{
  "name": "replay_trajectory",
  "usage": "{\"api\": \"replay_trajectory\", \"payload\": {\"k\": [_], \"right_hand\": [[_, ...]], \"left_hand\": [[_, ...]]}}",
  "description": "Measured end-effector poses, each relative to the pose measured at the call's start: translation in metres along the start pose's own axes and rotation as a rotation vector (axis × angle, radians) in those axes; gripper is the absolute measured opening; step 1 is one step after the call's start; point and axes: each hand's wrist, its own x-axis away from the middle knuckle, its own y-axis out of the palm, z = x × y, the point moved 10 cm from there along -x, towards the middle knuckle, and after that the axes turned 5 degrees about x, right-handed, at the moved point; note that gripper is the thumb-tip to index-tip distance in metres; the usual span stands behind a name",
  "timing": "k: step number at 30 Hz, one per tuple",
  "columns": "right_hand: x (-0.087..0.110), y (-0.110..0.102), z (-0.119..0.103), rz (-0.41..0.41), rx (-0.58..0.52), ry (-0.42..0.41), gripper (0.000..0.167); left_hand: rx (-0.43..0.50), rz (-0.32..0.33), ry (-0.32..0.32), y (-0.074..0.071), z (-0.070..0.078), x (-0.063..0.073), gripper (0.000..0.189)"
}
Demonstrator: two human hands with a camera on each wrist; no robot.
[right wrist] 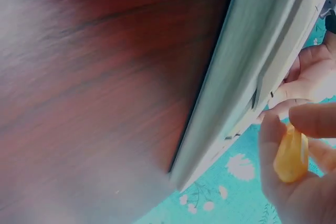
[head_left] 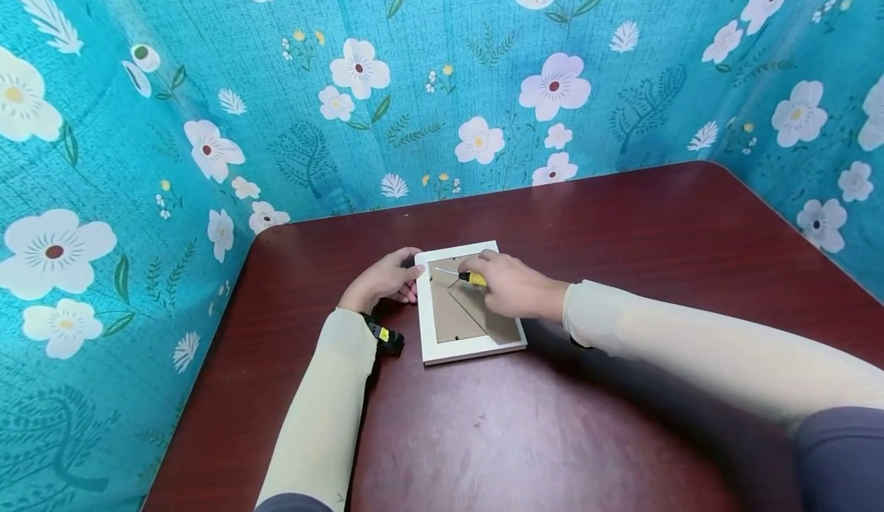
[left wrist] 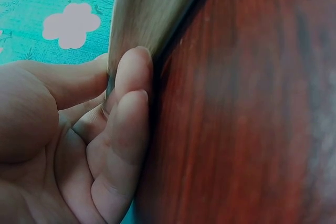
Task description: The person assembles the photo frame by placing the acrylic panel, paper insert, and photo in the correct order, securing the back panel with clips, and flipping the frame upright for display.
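A white picture frame (head_left: pixel 427 324) lies on the table with its brown backing board (head_left: pixel 447 324) facing up. My left hand (head_left: pixel 388 276) pinches the frame's left edge; in the left wrist view the thumb is on one side and curled fingers (left wrist: pixel 131 124) on the other. Over the board, my right hand (head_left: pixel 516 288) grips a screwdriver (head_left: pixel 476 279) by its yellow and black handle. The screwdriver's thin shaft points left, its tip close to a small dark tab (head_left: pixel 431 269) at the board's left edge. Whether they touch, I cannot tell. An easel-back stand (head_left: pixel 483 314) is partly hidden by my right hand.
The dark red wooden table (head_left: pixel 442 435) extends around the frame. A blue flowered cloth (head_left: pixel 428 74) hangs behind the table and along both sides. A black strapped device (head_left: pixel 387 338) sits on the left wrist.
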Motion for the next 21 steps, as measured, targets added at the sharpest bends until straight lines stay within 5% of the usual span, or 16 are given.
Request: {"api": "replay_trajectory", "payload": {"k": [9,21], "right_hand": [[0.013,-0.019,0.015,0.116,0.012,-0.010,0.054],[0.027,-0.025,0.035,0.210,-0.058,-0.021,0.032]], "left_hand": [[-0.008,0.006,0.000,0.000,-0.001,-0.001,0.039],[-0.003,0.003,-0.003,0.001,-0.002,-0.001,0.037]]}}
